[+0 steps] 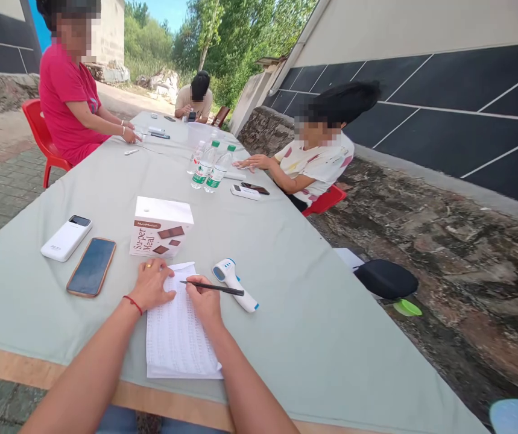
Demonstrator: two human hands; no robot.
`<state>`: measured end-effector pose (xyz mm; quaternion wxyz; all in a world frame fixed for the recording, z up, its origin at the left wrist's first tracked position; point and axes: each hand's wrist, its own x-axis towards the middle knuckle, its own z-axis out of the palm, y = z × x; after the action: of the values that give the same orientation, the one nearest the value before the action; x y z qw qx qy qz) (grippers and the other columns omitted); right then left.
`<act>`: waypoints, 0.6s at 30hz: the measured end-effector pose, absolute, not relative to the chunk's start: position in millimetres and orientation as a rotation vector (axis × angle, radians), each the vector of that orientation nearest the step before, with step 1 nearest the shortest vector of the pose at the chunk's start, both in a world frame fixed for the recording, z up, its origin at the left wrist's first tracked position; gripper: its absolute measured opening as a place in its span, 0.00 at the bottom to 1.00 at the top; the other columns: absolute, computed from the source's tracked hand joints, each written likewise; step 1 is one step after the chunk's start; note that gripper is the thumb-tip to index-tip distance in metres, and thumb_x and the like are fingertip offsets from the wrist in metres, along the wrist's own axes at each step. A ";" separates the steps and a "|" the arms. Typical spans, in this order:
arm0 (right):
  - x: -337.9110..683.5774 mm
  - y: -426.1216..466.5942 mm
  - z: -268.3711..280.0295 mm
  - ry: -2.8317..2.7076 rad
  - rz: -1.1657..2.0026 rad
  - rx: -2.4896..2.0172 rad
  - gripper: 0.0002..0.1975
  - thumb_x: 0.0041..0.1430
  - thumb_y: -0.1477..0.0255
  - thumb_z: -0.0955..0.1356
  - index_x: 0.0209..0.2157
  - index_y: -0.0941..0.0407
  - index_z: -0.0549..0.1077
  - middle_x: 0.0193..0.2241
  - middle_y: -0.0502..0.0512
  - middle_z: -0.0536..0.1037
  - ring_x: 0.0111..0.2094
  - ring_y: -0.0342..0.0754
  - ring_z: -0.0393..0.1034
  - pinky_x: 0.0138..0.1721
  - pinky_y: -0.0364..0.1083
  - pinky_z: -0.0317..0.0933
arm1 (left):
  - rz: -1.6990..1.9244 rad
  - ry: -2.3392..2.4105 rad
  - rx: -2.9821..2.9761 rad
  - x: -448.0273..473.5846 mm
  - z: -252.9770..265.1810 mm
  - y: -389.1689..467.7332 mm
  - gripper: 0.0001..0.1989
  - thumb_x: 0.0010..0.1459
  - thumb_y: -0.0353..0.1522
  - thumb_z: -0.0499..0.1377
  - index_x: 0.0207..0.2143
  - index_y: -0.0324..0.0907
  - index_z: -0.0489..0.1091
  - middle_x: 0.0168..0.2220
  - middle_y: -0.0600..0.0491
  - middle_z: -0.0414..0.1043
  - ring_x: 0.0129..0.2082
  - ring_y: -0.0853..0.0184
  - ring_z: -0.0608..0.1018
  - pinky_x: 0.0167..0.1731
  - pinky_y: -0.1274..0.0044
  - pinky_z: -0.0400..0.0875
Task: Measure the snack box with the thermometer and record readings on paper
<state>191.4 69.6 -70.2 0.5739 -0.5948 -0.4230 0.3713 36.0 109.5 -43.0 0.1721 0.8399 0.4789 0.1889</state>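
A white sheet of paper (180, 343) covered in rows of small print or writing lies on the table before me. My left hand (152, 284) rests on its upper left part, fingers spread; a ring and a red cord bracelet show on it. Over the upper right of the sheet, my right hand (204, 301) grips a black pen (222, 289), whose tip points left. Just beyond my left hand stands a white and brown box (161, 226) lettered "Super Meal". To the right of my right hand lies a white and blue infrared thermometer (236, 284).
At left lie a phone (91, 267) and a white power bank (66, 238). Water bottles (208, 172) with green caps stand mid-table. Another power bank (245, 192) lies right of them. People sit along both sides and at the far end of the cloth-covered table (308, 337).
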 end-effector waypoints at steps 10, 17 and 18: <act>192.9 68.6 -84.2 -1.169 0.797 -1.534 0.11 0.49 0.64 0.67 0.31 0.55 0.76 0.26 0.51 0.77 0.28 0.48 0.69 0.33 0.47 0.63 | 0.538 1.353 2.370 35.6 -46.3 110.1 0.16 0.47 0.34 0.64 0.42 0.45 0.73 0.49 0.46 0.66 0.51 0.53 0.68 0.53 0.60 0.57; 193.9 68.3 -83.5 -1.149 0.808 -1.522 0.11 0.47 0.63 0.67 0.30 0.55 0.76 0.25 0.52 0.77 0.27 0.48 0.69 0.31 0.47 0.63 | 0.538 1.358 2.365 36.3 -46.0 110.0 0.16 0.47 0.34 0.65 0.42 0.44 0.73 0.48 0.45 0.66 0.50 0.52 0.68 0.53 0.60 0.58; 193.7 68.2 -83.4 -1.165 0.804 -1.543 0.11 0.47 0.63 0.67 0.30 0.55 0.76 0.24 0.51 0.77 0.26 0.48 0.69 0.31 0.47 0.63 | 0.534 1.360 2.363 36.6 -45.3 109.7 0.16 0.47 0.34 0.65 0.42 0.44 0.73 0.48 0.46 0.66 0.50 0.52 0.68 0.53 0.60 0.58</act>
<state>193.7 68.2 -83.4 0.5000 -0.6382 -0.4817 0.3326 36.6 109.7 -45.3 0.1806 0.8366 0.4814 0.1891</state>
